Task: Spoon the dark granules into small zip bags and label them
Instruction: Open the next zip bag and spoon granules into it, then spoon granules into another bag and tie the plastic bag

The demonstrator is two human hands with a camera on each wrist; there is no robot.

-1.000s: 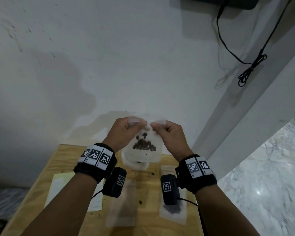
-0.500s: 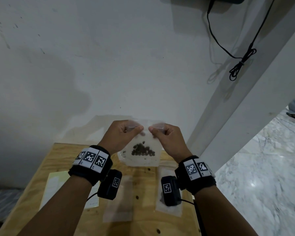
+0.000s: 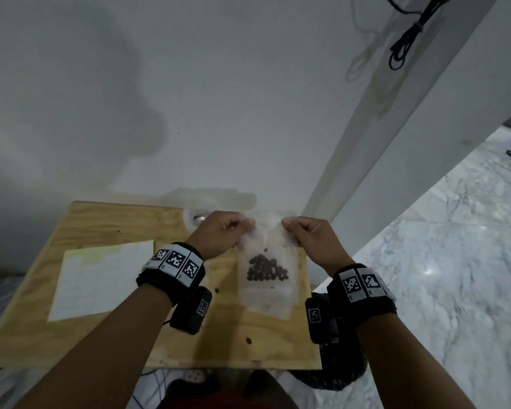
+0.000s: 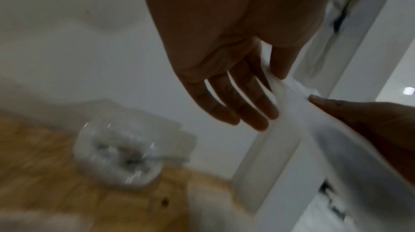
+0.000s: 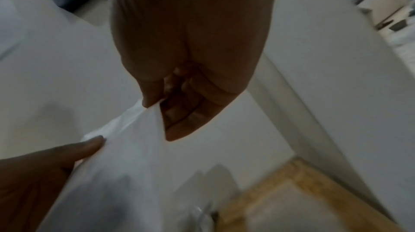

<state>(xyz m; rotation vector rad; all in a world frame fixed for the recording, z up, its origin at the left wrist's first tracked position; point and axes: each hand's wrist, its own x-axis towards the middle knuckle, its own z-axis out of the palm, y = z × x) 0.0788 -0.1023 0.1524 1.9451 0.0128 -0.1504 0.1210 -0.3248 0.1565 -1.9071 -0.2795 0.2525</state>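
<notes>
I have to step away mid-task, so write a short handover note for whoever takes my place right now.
Left hand and right hand each pinch a top corner of the zip bag, held up over the wooden table.
Dark granules sit low in that bag.
Sheet of paper lies at the table's left; the clear container stands at the back.
Done: this bag is filled.
Left: confirm the seal, then label it.

A home: marble floor, plywood table, white wall
</notes>
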